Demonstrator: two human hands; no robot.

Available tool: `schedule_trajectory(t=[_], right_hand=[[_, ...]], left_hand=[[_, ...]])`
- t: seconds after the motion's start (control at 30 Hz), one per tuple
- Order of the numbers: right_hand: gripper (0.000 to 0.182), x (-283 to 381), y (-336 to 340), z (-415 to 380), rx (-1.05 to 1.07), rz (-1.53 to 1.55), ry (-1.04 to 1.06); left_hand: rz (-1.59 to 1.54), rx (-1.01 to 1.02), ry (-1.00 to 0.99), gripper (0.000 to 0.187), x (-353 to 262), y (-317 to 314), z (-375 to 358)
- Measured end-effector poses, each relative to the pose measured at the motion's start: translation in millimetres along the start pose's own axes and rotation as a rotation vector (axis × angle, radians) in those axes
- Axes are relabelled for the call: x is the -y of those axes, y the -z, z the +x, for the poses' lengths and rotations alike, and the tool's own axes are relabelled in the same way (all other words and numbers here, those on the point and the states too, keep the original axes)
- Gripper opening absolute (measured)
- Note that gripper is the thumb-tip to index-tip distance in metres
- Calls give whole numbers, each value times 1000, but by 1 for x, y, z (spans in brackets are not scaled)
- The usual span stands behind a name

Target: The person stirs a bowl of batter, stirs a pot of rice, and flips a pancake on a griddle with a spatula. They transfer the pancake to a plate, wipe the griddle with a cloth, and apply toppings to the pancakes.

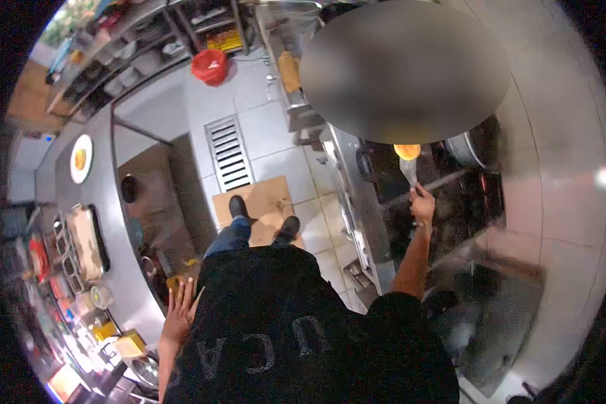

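My right hand [422,204] is closed round the handle of a spatula [409,171] over the dark stove [444,229]. At the far end of the spatula lies a round yellow-orange piece of food [407,151], its upper part cut off by a grey blurred oval. To the right of the food stands a metal pot [466,149], partly hidden by the same blur. Down at my left side, my left hand [180,308] hangs with its fingers spread beside the steel counter's edge, holding nothing.
The steel counter [124,269] on the left bears a white plate [81,159] with food and a lined tray [87,242]. A red bin [210,66], a floor drain [228,153] and cardboard [269,202] under my feet are on the floor. A flat griddle [498,316] sits lower right.
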State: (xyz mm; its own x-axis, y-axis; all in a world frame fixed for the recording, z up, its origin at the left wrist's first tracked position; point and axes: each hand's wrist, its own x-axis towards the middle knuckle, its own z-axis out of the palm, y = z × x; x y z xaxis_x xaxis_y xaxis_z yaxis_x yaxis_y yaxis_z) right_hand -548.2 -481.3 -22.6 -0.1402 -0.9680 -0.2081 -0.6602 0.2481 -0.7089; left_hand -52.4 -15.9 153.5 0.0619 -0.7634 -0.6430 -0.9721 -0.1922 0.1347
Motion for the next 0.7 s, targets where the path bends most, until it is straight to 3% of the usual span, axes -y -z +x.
schedule_trajectory(t=[0.1, 0.17, 0.23, 0.27, 0.37, 0.43, 0.5, 0.53, 0.63, 0.7], right_hand=[[33, 5, -2, -10, 16, 119, 28], [33, 20, -4, -23, 83, 217, 23], [35, 20, -17, -27, -23, 179, 326], [36, 21, -22, -24, -41, 170, 413], [37, 60, -44, -28, -37, 170, 607], [37, 112, -48, -58, 153, 129, 314], [38, 105, -81, -34, 209, 39, 442], [38, 137, -106, -46, 258, 67, 537], [42, 242, -170, -87, 535, -42, 427], [42, 300, -229, -101, 592, -133, 651]], left_hand=[[206, -25, -14, 64, 3, -15, -11], [33, -21, 67, 65, -9, 9, -17], [116, -127, 41, 65, 1, -2, -17], [93, -130, 118, 65, 4, -2, -16], [138, -130, 55, 63, 20, 1, -4], [16, -176, 4, 54, 28, 8, -1], [-109, -242, -32, 46, 41, 26, 8], [-321, -261, -104, 40, 52, 34, 18], [-599, -458, -193, 28, 86, 39, 42], [-729, -489, -127, 24, 125, 48, 54]])
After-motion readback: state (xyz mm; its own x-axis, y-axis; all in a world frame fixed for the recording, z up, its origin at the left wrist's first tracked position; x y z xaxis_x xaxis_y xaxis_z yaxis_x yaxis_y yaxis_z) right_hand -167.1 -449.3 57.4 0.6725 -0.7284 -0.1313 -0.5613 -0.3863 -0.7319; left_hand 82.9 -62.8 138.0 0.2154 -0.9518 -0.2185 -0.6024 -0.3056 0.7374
